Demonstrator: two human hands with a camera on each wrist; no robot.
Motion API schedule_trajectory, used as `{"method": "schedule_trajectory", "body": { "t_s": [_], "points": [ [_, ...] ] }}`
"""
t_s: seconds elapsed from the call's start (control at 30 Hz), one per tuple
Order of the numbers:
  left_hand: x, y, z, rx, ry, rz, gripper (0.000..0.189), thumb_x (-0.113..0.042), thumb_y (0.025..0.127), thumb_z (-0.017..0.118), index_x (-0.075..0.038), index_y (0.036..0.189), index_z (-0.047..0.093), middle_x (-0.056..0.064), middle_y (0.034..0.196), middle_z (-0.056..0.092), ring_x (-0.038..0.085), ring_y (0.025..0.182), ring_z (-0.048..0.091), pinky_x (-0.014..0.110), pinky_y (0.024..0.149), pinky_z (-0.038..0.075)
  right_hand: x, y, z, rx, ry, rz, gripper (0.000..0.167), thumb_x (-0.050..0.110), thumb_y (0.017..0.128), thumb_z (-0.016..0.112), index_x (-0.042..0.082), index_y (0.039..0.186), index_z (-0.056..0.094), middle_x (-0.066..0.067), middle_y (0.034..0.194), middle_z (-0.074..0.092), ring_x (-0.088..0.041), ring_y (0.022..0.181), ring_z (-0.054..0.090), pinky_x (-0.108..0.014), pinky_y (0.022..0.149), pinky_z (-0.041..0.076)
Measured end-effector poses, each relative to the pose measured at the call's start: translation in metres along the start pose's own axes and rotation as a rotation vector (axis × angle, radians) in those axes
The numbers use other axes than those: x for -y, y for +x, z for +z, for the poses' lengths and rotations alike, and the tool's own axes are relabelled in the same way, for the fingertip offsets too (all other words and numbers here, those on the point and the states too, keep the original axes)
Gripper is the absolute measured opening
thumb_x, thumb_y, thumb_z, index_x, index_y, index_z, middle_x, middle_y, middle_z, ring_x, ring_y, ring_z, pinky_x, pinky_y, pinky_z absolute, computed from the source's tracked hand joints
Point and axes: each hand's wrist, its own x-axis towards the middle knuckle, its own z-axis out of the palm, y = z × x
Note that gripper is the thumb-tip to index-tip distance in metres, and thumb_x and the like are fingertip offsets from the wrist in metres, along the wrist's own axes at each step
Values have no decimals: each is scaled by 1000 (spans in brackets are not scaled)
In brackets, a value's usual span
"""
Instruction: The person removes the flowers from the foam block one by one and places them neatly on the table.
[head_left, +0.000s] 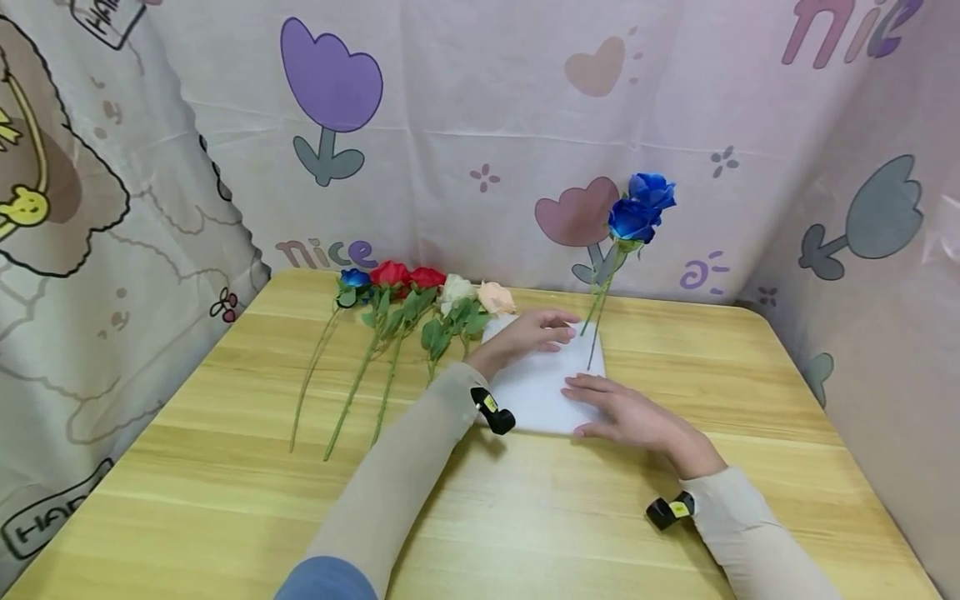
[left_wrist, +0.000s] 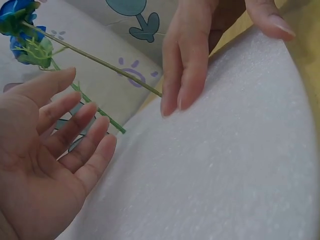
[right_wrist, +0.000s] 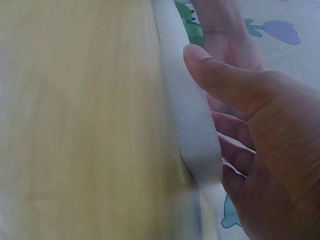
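Observation:
Two artificial blue roses stand tilted on a white foam board, their thin stems reaching down to it. Beside the stems, my left hand hovers over the far part of the board with its fingers spread loosely and nothing held. In the left wrist view its palm faces the stems. My right hand is at the board's near right edge, fingers extended over the top. Its thumb lies along the board's side in the right wrist view. Its fingertips overlap the lower end of one stem in the left wrist view.
Left of the board lie a blue rose, two red roses, a white rose and a peach rose, blooms toward the back. A printed curtain hangs behind the wooden table.

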Motion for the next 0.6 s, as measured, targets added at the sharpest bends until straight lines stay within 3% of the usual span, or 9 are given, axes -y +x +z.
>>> {"method": "schedule_trajectory", "body": {
  "t_s": [0.2,0.43,0.6],
  "points": [
    [4,7,4,23,31,-11,45,-23,98,63,-7,139,54,6,135,56,15,115,58,27,94,51,1,0,0,2,1,7,64,41,88,72,7,139,55,-10,148,45,-32,138,37,-51,111,32],
    [0,12,10,54,83,-9,45,-22,98,63,-6,139,55,9,142,52,13,119,56,25,94,50,1,0,-1,-6,6,3,64,39,87,73,6,139,55,-11,148,45,-31,137,38,-50,111,33],
    [1,16,12,98,93,-14,42,-19,96,65,-3,135,58,5,137,57,13,117,58,24,93,50,1,1,0,-12,1,-12,64,38,87,74,5,138,55,-13,147,46,-31,136,40,-51,110,34]
  ]
}}
